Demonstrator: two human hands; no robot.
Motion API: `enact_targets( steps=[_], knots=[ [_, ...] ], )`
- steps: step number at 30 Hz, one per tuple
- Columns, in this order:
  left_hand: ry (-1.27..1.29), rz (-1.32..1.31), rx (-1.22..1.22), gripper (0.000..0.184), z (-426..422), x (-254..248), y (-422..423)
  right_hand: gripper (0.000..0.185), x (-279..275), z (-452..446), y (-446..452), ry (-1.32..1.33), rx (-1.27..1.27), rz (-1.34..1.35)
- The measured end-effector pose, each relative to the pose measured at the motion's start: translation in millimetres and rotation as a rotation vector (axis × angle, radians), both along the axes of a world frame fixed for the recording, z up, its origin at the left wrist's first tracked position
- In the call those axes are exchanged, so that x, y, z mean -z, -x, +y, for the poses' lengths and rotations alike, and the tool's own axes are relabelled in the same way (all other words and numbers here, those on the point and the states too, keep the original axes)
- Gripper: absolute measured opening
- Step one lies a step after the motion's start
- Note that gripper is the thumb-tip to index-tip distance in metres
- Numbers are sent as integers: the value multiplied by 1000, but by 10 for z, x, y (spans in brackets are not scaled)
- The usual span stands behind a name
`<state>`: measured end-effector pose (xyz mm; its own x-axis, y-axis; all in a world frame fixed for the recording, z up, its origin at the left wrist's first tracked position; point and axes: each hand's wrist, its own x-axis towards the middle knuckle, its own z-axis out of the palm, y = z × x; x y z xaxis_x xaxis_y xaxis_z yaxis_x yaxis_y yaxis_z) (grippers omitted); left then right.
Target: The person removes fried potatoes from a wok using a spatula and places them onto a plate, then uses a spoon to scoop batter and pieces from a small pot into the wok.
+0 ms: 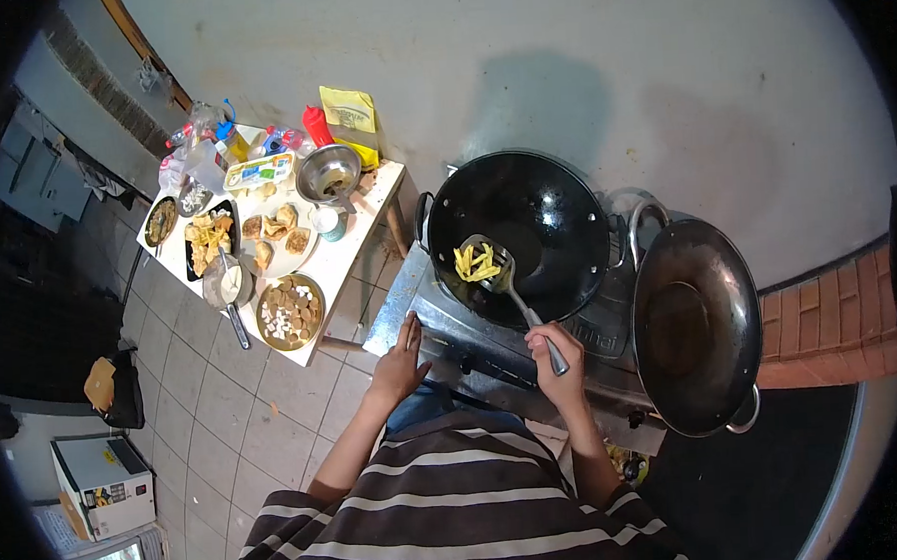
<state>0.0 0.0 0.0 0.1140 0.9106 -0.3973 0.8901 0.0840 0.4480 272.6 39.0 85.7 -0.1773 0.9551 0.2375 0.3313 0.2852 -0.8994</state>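
My right hand (556,363) is closed around the handle of a slotted spatula (530,314), which reaches over the near left side of a black wok (557,235). Several yellow strips that look like french fries (476,264) lie on the spatula's head. The wok has two side handles and sits on a metal stove (440,310). Its dark inside is shiny, and I cannot tell how much oil is in it. My left hand (402,364) holds nothing; its fingers are stretched out by the stove's front left corner.
A second, browned wok (685,320) leans at the right of the stove. On the left, a white table (353,274) bears a plate of pastries (286,232), a round tray of sliced pieces (290,312), a metal bowl (329,173), a saucepan (226,283) and bottles. Behind the stove rises a wall.
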Motion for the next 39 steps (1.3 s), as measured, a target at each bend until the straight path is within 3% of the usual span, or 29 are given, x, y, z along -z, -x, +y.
enact_targets(
  steps=[2, 8, 24, 27, 39],
  knots=[
    [-99, -9, 13, 86, -44, 126, -40, 11, 8, 20, -41, -6, -12, -15],
    [10, -11, -10, 83, 17, -107, -23, 11, 70, 106, 19, 17, -21, 3],
    [-113, 52, 54, 79, 33, 26, 45, 17, -7, -17, 61, -95, 37, 59],
    [-138, 75, 80, 79, 32, 43, 64, 8, 20, -44, 38, -122, 12, 36],
    [-126, 25, 46, 82, 14, 24, 44, 18, 139, -129, 85, -34, 43, 116]
  ],
)
